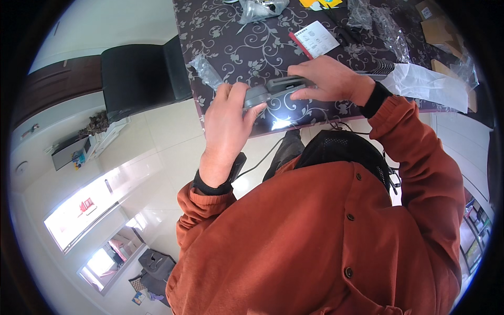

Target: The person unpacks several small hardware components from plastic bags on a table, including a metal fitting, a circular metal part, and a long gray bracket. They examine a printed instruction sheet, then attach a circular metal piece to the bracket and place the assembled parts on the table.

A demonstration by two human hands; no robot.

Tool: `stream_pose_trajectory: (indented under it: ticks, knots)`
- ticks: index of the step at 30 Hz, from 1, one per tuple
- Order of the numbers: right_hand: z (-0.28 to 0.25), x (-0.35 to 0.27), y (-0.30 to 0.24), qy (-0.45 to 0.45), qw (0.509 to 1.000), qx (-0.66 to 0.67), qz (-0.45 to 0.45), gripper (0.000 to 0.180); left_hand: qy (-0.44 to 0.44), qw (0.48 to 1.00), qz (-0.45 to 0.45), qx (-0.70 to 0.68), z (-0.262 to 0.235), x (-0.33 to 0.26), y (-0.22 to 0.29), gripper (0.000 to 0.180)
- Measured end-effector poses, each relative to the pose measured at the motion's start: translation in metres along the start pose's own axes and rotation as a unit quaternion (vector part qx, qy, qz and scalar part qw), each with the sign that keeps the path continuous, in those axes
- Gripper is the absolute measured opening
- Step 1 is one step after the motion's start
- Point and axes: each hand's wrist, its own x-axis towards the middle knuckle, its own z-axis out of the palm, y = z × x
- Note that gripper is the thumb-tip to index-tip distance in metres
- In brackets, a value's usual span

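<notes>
Over the table's near edge, both my hands are closed on dark grey plastic pieces whose kind I cannot make out. My left hand (227,118) grips a rounded grey piece (256,96), thumb along its near side. My right hand (328,79) pinches a long, flat grey piece (286,83) with a slot-like gap. The two pieces meet or nearly touch between my hands; whether they are joined is unclear. A dark ribbed end (384,69) shows past my right wrist; I cannot tell if it belongs to the same piece.
The dark table cover (231,31) has a pale floral pattern. On it lie a booklet (316,40), a clear plastic bag (261,10), a crumpled wrapper (207,72), a white sheet (428,86) and cardboard (438,31). A black chair (139,76) stands to the left.
</notes>
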Motion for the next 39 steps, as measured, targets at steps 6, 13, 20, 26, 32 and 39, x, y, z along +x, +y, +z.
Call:
stream_pose_trajectory:
  ticks: [6,13,20,26,32,39]
  knots:
    - [0.006,0.002,0.002,0.016,1.000,-0.014,-0.013,0.044,-0.046,0.999,-0.017,0.024,-0.008,0.004,0.004,0.041]
    - [0.010,0.002,0.005,0.012,1.000,0.000,-0.003,0.044,0.020,0.998,0.036,-0.051,0.002,0.008,-0.010,0.045]
    - [0.007,0.003,0.002,-0.010,1.000,0.006,-0.004,0.041,0.000,0.965,-0.050,-0.256,0.015,-0.001,-0.011,0.042]
    - [0.008,0.003,0.002,-0.013,1.000,0.006,-0.012,0.038,0.008,0.987,-0.001,-0.162,0.011,0.000,-0.008,0.039]
    - [0.014,0.003,0.008,-0.008,0.999,-0.018,-0.025,0.038,-0.013,0.995,0.022,-0.099,0.003,0.003,0.004,0.036]
    - [0.013,0.009,0.010,-0.017,0.998,-0.040,-0.035,0.040,-0.032,0.999,-0.002,-0.015,-0.002,0.008,0.010,0.041]
